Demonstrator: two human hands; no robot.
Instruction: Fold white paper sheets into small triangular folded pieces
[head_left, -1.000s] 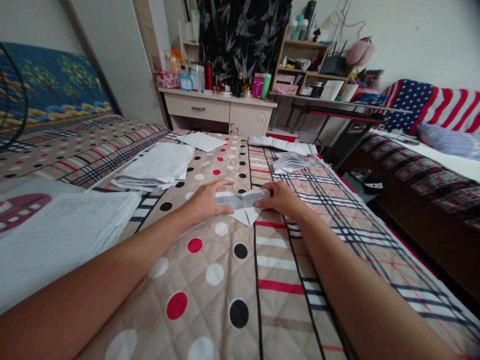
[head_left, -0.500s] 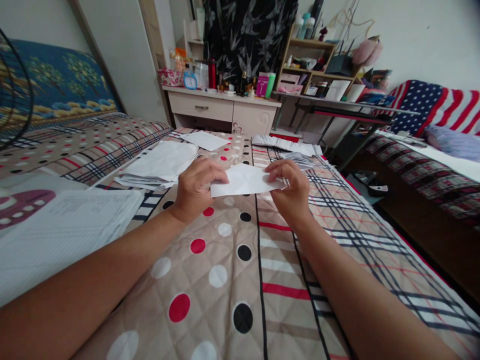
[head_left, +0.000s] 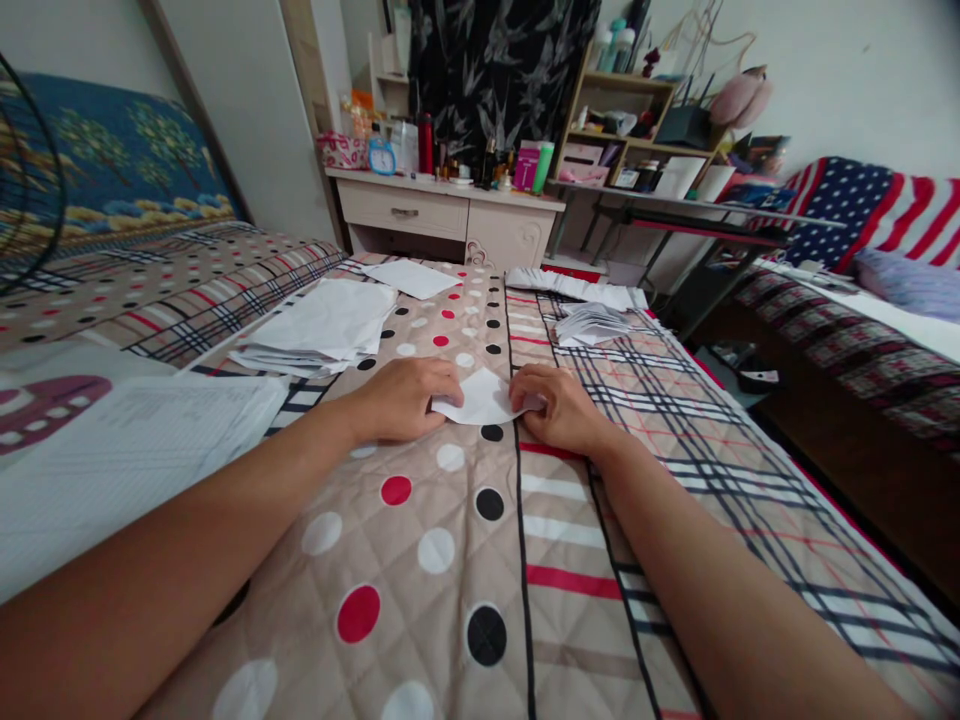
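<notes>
A small white piece of folded paper (head_left: 484, 398) with a pointed far edge is held between my hands, low over the quilted bedspread (head_left: 435, 620). My left hand (head_left: 412, 398) pinches its left end, thumb and fingers closed on it. At the right end my right hand (head_left: 553, 405) grips the paper with curled fingers. The near edge bows slightly downward between them. Farther off to the right lies a small pile of folded white papers (head_left: 592, 324). A stack of larger white sheets (head_left: 322, 320) rests beyond my left hand.
A single white sheet (head_left: 414, 279) lies at the bed's far end, with a long white folded strip (head_left: 574, 290) to its right. Printed papers (head_left: 150, 440) cover the near left. Behind the bed stands a white dresser (head_left: 435, 212); a shelf desk (head_left: 675, 200) is at right.
Both hands have come down and nearer with the paper, closer to the bedspread. They sit slightly closer together, and the paper now bends. The small pile at right shows more fully.
</notes>
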